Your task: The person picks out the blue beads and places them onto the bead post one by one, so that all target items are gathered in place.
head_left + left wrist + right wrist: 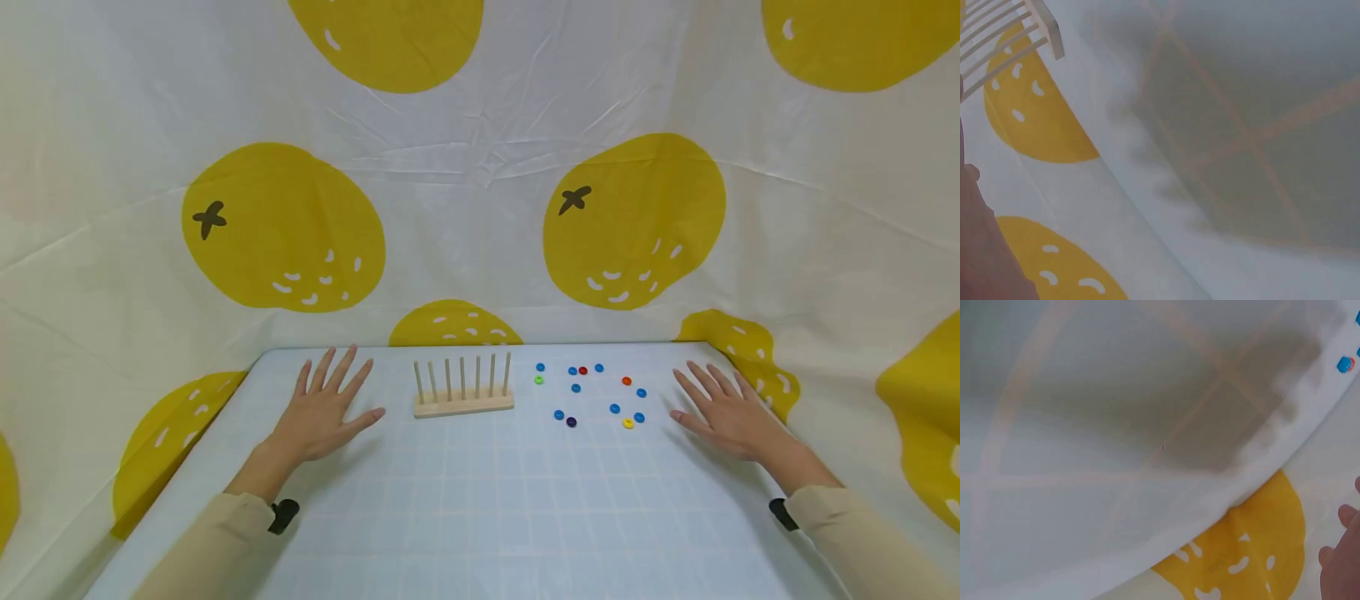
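Wooden rack point(465, 406) with seven upright pegs point(462, 379), standing near the far edge of the table point(465, 517), about midway between the far corners. To its right, toward the far right corner, thirteen small rings lie loose on the surface: eight blue rings point(576, 388), a green ring point(539, 380), a red ring point(582, 371) just beside a blue one, an orange-red ring point(626, 381), a dark purple ring point(572, 422) and a yellow ring point(628, 423). The left hand point(318, 419) is held palm down above the surface toward the far left corner, fingers straight and spread apart. The right hand point(729, 419), likewise extended, is by the right edge, near the rings. Both forearms, in beige sleeves point(198, 546), angle inward.
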The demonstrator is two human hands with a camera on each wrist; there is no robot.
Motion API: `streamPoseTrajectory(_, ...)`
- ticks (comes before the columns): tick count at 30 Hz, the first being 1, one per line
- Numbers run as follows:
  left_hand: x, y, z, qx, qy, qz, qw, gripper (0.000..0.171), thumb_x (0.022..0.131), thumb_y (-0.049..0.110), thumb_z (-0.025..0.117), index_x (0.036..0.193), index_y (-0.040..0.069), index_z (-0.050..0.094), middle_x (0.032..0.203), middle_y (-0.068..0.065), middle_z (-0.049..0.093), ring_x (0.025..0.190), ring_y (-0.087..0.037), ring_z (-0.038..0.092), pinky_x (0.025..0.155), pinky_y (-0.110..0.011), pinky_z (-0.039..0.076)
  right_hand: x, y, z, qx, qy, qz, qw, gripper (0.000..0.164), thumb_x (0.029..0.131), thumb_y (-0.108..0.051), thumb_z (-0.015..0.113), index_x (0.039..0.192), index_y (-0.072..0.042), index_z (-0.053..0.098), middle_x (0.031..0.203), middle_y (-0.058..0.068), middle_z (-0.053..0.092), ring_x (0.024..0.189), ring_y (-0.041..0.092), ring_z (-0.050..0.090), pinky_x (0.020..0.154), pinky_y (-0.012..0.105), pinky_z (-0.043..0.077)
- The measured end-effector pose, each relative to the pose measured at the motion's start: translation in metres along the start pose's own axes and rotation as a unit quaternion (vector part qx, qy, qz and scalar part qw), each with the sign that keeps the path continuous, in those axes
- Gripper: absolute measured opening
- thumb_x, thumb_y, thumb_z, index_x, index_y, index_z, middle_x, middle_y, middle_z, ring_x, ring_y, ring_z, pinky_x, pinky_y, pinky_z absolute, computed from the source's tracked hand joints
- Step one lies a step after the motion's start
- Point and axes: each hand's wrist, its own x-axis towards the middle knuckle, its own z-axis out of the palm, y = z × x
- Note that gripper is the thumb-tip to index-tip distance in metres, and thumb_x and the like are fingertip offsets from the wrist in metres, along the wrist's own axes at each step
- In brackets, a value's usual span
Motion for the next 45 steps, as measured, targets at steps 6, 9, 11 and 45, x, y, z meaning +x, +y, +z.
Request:
streamPoseTrajectory(6,0.003,0.007,0.002,-0.006,0.011,0.006,0.9999,0.088,0.097,0.072,0.045,0.164,0.019,0.024,0.172,-0.012,0.005,0.156,-0.043,0.001,0.120,-0.068,0.001,-0.001,-0.001,0.003,0.029,0.003,-0.006,1.000,0.085,0.101,-0.059,0.049,0.163,-0.008,0.022,0.167,0.026,0.015,0.149,0.054,0.011,0.117,0.070,-0.010)
streamPoseTrajectory(9,0.003,0.009,0.005,-0.020,0.020,0.010,0.9996,0.087,0.097,0.069,0.049,0.164,0.018,0.026,0.172,-0.013,0.007,0.156,-0.043,0.001,0.119,-0.069,0.002,-0.003,-0.002,0.005,0.051,0.004,-0.009,0.999,0.085,0.101,-0.058,0.050,0.163,-0.008,0.021,0.167,0.026,0.015,0.148,0.054,0.012,0.117,0.072,-0.006)
streamPoseTrajectory(11,0.004,0.010,0.007,-0.031,0.026,0.013,0.9991,0.087,0.096,0.067,0.053,0.163,0.018,0.027,0.171,-0.014,0.009,0.155,-0.044,0.002,0.119,-0.069,0.003,-0.004,-0.004,0.005,0.067,0.008,-0.012,0.998,0.085,0.102,-0.058,0.051,0.163,-0.008,0.021,0.166,0.026,0.015,0.147,0.055,0.013,0.117,0.072,-0.007)
streamPoseTrajectory(45,0.050,0.050,0.047,-0.371,-0.062,-0.099,0.9211,0.101,0.084,0.024,0.087,0.160,0.002,0.025,0.159,-0.026,0.032,0.132,-0.044,0.048,0.110,-0.059,0.041,0.017,-0.043,0.017,0.297,-0.024,0.062,0.952,0.074,0.095,-0.027,0.074,0.148,0.008,0.037,0.133,0.029,0.053,0.111,0.039,0.056,0.096,0.057,0.052)
